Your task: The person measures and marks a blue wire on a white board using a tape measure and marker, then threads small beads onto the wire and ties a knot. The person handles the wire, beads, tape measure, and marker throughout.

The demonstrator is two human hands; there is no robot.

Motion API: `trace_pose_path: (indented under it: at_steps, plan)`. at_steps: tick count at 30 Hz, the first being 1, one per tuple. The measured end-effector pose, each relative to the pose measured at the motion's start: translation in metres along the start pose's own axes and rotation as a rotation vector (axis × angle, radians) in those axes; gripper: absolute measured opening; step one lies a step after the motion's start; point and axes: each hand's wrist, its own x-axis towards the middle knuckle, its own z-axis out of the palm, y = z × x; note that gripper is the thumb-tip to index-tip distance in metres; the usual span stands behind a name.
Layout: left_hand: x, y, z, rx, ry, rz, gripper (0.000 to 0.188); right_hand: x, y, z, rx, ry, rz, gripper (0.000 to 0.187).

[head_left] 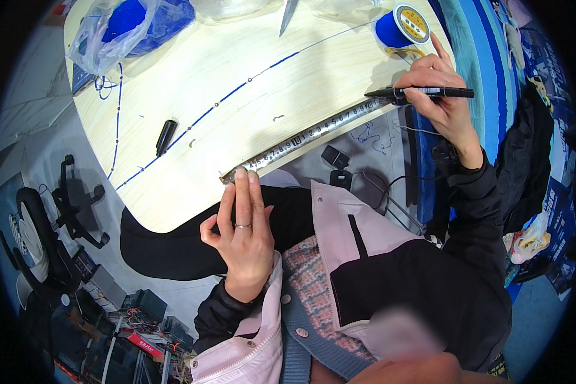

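Pale wood tabletop [173, 214], rounded corner toward the wearer. Left to right: black pen cap [166, 137] lies up-left of the left fingers [242, 201], against the blue beaded cord [201, 116], which slants past them, beyond the ruler. Left fingers are straight, bunched, tips flat on the left end of the steel ruler [317, 132]; no pinch. Ruler runs up-right from those tips along the near edge, reaching the right fingers [422, 78]. These are closed round a black marker [451, 93], nib aimed left, just beside the ruler's far edge; right hand is nearer that end. Blue spool [390, 32] sits just beyond them. Can't tell: nib contact, graduations under left fingertips, ruler's exact right end.
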Motion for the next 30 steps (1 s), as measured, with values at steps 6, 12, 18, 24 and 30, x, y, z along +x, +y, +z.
trace_pose_path:
  at_steps: [6, 12, 18, 24, 30]
  plan:
    - [0.003, -0.001, 0.0, 0.028, 0.049, 0.014, 0.053, -0.005, 0.002, 0.002, 0.108, 0.041, -0.033, 0.01]
    - [0.0, -0.001, 0.001, 0.001, 0.009, 0.01, 0.054, -0.014, 0.005, 0.011, 0.063, 0.093, -0.232, 0.018]
    - [-0.001, -0.009, 0.003, -0.043, 0.019, 0.027, 0.068, -0.018, 0.005, 0.022, -0.063, 0.213, -0.351, 0.018]
    - [-0.001, -0.017, 0.004, -0.058, 0.005, 0.048, 0.059, -0.006, -0.017, 0.036, 0.167, 0.331, -0.262, 0.011]
    - [-0.004, -0.021, 0.003, -0.108, 0.043, 0.035, 0.058, 0.011, -0.059, 0.043, 0.136, 0.298, -0.314, 0.019]
